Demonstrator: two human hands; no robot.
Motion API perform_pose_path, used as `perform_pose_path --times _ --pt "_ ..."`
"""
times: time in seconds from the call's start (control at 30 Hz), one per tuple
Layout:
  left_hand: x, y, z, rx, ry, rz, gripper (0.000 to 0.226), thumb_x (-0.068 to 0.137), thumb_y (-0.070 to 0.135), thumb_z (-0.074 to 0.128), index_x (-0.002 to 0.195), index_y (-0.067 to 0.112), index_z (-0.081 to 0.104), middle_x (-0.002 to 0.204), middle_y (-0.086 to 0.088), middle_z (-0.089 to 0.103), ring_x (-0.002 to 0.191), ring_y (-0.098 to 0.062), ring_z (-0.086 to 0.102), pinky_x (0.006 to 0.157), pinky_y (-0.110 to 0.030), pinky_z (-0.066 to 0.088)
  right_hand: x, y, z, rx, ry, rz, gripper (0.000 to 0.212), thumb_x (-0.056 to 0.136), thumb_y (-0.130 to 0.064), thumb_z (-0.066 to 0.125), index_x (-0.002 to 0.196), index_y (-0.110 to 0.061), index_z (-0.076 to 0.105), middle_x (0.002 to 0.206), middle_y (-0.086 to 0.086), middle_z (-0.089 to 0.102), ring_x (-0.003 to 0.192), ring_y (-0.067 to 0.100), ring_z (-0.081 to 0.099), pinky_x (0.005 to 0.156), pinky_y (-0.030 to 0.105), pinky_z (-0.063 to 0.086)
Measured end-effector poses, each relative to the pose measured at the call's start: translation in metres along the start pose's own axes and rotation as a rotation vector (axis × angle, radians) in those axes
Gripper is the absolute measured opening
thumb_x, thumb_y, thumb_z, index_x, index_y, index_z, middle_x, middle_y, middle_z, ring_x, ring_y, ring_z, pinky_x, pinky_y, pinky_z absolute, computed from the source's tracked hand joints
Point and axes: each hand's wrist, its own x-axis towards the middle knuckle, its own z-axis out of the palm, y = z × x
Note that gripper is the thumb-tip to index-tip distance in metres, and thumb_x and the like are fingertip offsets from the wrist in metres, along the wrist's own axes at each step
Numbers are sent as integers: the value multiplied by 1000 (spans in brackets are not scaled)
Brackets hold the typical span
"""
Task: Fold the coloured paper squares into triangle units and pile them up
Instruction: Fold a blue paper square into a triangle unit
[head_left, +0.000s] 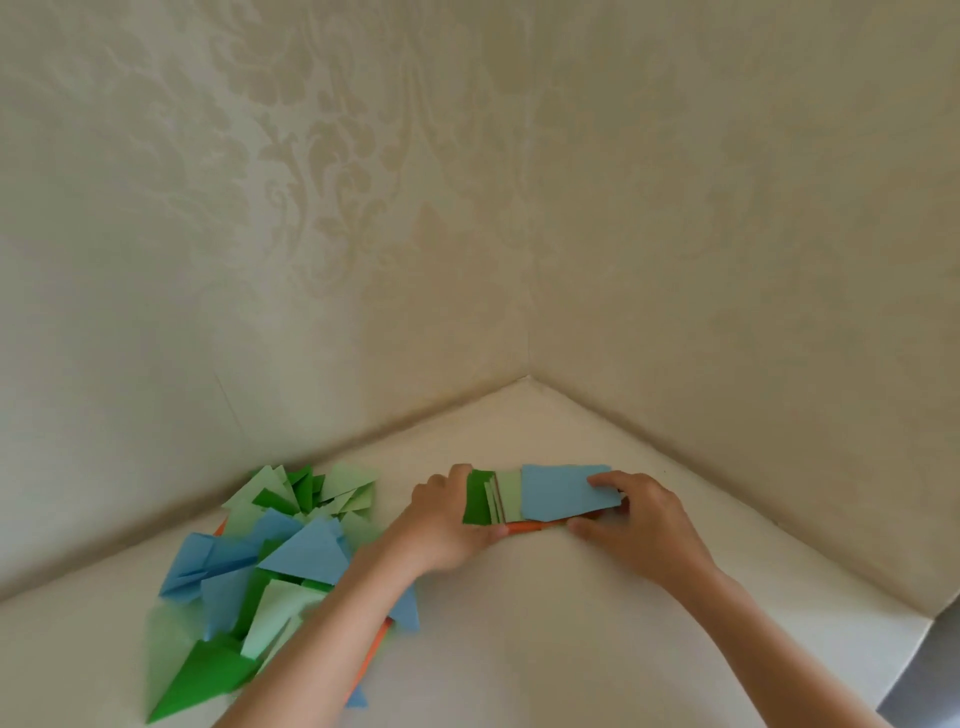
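Folded triangles (270, 566): heaped loose, near left. Paper stack (540, 496): fanned on shelf (519, 623) by the corner, gripped at its left end by left hand (447, 525); top blue sheet pinched by right hand (639, 514). Paper judged light, thin, slippery, easily creased; best taken by edges.

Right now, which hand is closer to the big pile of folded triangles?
Left. The left hand holds the stack of paper squares just right of the pile, and its forearm crosses the pile's edge. The right hand grips the stack's far end, farther away.
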Motion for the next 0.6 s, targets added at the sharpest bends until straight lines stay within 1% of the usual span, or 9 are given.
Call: perform_pose_path --times 0.1,0.17,0.27,0.33,0.37,0.4,0.47,0.53,0.6 --pt "-11 9 15 29 28 25 74 89 50 54 144 18 16 135 -8 38 127 -25 29 97 -30 31 1 0 2 -6 38 9 66 67 -47 80 126 -26 56 121 -1 49 111 19 51 98 38 43" --pt "-11 16 23 40 55 46 70 90 45 54 142 15 20 135 -8 37 127 -26 27 99 -30 29 -1 1 2 -41 56 2 67 69 -48 78 128 -26 54 133 -1 42 122 19 43 102 37 37" --pt "-6 27 34 62 107 41 60 91 40 53 138 11 28 135 -11 38 124 -29 27 99 -31 28 -7 1 1 -270 101 -126 58 79 -55 65 131 -34 51 146 -10 35 135 12 30 103 34 23" --pt "-2 36 40 63 133 68 55 93 39 50 136 9 33 134 -13 40 123 -31 30 101 -32 27 -9 -2 2 -342 93 -211 52 85 -56 57 132 -35 51 146 -13 39 135 7 32 105 31 17" --pt "-1 40 43 54 144 90 52 94 38 49 135 9 35 134 -13 40 123 -31 31 102 -33 27 -9 -2 3 -347 77 -229 51 86 -57 55 132 -34 52 144 -14 43 133 5 36 107 31 17" --pt "0 44 46 42 158 118 50 95 37 49 134 9 38 135 -13 41 124 -31 31 103 -32 27 -9 -3 4 -336 64 -238 50 86 -57 55 130 -33 54 141 -14 47 131 5 41 109 30 20" --pt "-1 44 51 -2 197 176 47 95 34 49 135 10 39 137 -10 40 127 -27 30 105 -28 25 -6 0 6 -283 71 -256 48 83 -55 61 123 -28 62 130 -11 58 122 8 52 106 31 33" --pt "-6 38 54 -73 265 227 46 94 30 51 135 14 40 138 -5 38 129 -21 27 105 -23 25 -5 3 7 -237 102 -272 44 80 -53 67 114 -26 69 119 -9 65 111 12 60 97 33 44" --pt "-14 33 56 -108 329 276 43 93 29 53 134 18 42 138 0 36 131 -17 26 104 -17 23 -6 6 8 -238 148 -286 38 79 -51 69 108 -27 71 112 -12 68 104 11 62 87 33 48"
